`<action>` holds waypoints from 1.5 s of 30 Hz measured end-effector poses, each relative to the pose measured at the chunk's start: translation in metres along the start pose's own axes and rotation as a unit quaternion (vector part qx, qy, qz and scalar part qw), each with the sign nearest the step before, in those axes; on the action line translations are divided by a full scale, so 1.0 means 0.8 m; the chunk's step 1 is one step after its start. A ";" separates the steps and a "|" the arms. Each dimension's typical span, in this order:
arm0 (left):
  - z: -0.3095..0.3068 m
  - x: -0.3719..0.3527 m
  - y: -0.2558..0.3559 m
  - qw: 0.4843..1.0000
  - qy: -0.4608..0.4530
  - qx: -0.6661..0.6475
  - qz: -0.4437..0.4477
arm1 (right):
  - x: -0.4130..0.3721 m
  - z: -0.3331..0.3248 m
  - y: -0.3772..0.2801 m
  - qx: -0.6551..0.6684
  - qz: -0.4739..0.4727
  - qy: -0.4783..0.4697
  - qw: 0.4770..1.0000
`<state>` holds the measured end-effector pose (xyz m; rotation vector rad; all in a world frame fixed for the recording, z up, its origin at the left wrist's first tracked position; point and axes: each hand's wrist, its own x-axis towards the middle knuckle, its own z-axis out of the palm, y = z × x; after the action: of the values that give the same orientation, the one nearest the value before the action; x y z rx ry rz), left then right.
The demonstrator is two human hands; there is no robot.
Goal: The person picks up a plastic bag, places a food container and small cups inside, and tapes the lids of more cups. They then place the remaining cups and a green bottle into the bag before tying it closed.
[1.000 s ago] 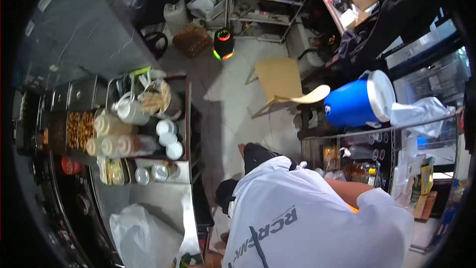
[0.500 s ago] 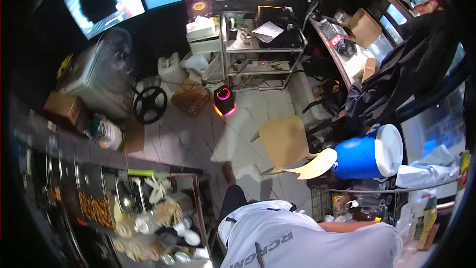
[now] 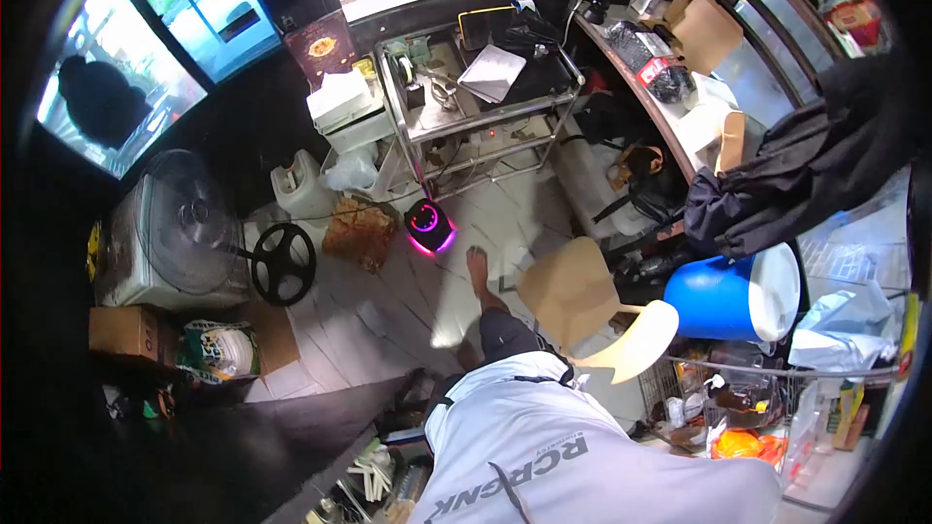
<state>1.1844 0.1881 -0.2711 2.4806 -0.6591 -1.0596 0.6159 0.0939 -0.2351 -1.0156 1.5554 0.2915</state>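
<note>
Neither of my hands shows in the head view. My own white shirt (image 3: 544,427) with dark lettering fills the lower middle, and a bare foot (image 3: 478,270) stands on the tiled floor. Just right of my leg is a chair with a tan seat (image 3: 570,291) and a pale curved backrest (image 3: 636,342). Beyond it sits a blue drum (image 3: 709,299) with a white lid. Ahead on the floor, a black device (image 3: 427,226) glows pink and purple.
A metal trolley (image 3: 485,109) with papers stands ahead. Left are a fan (image 3: 189,223), a cardboard box (image 3: 131,342) and a black steering-wheel-shaped base (image 3: 283,264). A dark panel edge (image 3: 291,437) juts in lower left. Wire baskets (image 3: 670,388) hold clutter at right.
The view has shifted and turned. My foot has come forward past the chair. The shelf of bottles at lower left has mostly left view, and my right forearm no longer shows.
</note>
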 end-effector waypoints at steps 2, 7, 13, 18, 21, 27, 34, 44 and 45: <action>-0.005 0.020 0.033 1.000 -0.019 0.011 -0.017 | 0.020 -0.026 -0.024 -0.001 0.001 -0.002 1.000; 0.002 0.086 0.141 0.996 -0.059 0.054 -0.041 | 0.086 -0.101 -0.081 -0.002 0.010 -0.022 1.000; 0.025 0.142 0.304 0.988 -0.082 0.080 -0.108 | 0.145 -0.202 -0.154 -0.011 0.036 -0.060 0.997; 0.036 0.184 0.399 0.983 -0.110 0.104 -0.108 | 0.162 -0.270 -0.199 -0.017 0.044 -0.086 0.995; 0.040 0.208 0.432 0.977 -0.140 0.139 -0.076 | 0.169 -0.304 -0.233 -0.066 0.022 -0.098 0.993; 0.064 0.307 0.524 0.896 -0.224 0.306 0.233 | 0.185 -0.367 -0.403 0.100 -0.186 0.372 0.904; 0.153 0.273 0.828 0.833 -0.510 0.077 0.202 | 0.192 -0.377 -0.540 0.085 -0.245 0.117 0.959; 0.252 0.269 0.877 0.808 -0.437 0.219 0.329 | 0.317 -0.493 -0.470 -0.037 -0.296 -0.019 0.954; 0.277 0.277 0.872 0.802 -0.427 0.259 0.327 | 0.314 -0.520 -0.478 -0.058 -0.288 -0.029 0.956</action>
<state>0.9631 -0.5404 -0.1983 1.6810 -2.1204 -1.8170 0.6323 -0.5241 -0.2137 -1.4863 1.1356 0.0027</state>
